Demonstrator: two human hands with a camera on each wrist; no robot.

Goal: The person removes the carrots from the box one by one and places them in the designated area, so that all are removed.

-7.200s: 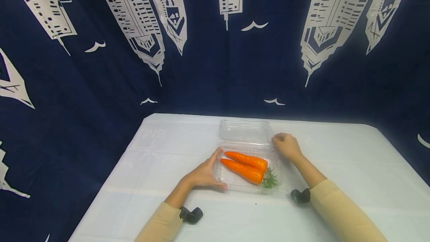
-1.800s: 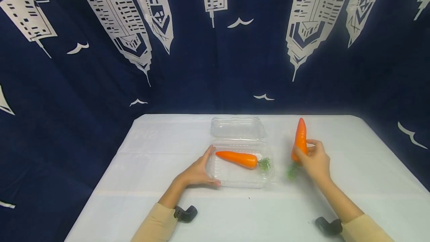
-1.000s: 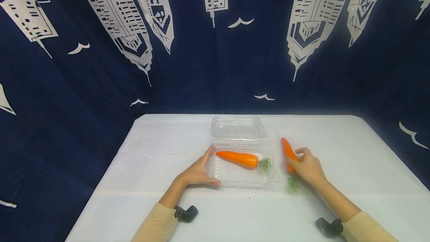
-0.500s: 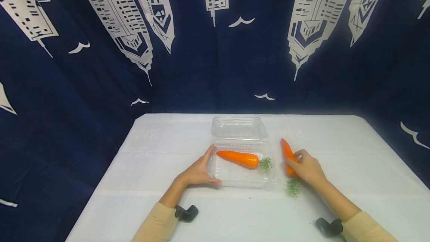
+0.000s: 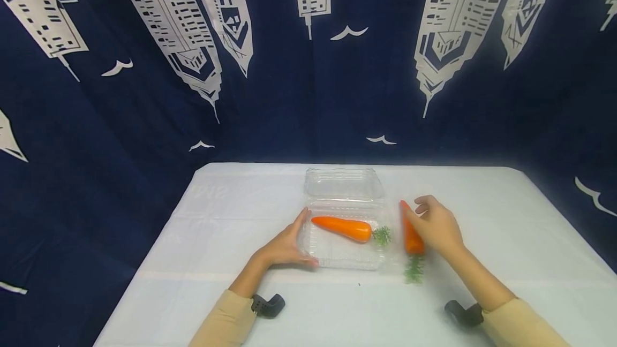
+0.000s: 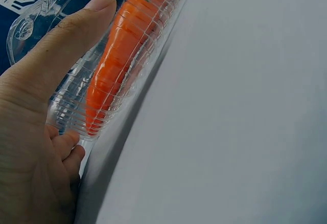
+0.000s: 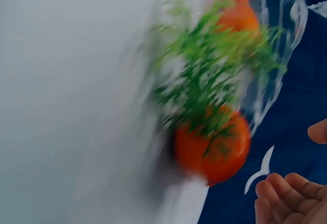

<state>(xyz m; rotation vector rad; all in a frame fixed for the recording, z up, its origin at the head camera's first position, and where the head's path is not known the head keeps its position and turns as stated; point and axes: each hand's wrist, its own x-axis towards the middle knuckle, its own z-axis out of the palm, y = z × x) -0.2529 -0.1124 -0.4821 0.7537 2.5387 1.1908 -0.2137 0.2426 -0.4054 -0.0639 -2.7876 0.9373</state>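
Note:
A clear plastic clamshell container (image 5: 337, 258) lies opened flat on the table, its lid (image 5: 343, 183) on the far side. One carrot (image 5: 344, 228) with a leafy green top lies inside the base. My left hand (image 5: 284, 245) holds the container's left end, thumb and fingers spread around it; the left wrist view shows the thumb along the clear wall. To the right of the container, a second carrot (image 5: 413, 240) lies with its tip pointing away. Over it is my right hand (image 5: 438, 226), partly hiding its upper part. In the right wrist view, that hand's thumb and fingers stand apart with nothing between them.
A white cloth covers the table (image 5: 193, 272). Behind it hangs a dark blue curtain (image 5: 289, 100) printed with white buildings and birds. A dark device (image 5: 270, 306) is on the left wrist, another (image 5: 464, 314) on the right.
One carrot has gone from the container to the table on its right, carried by the right hand. That hand's fingers have now come off it. The left hand has stayed at the container.

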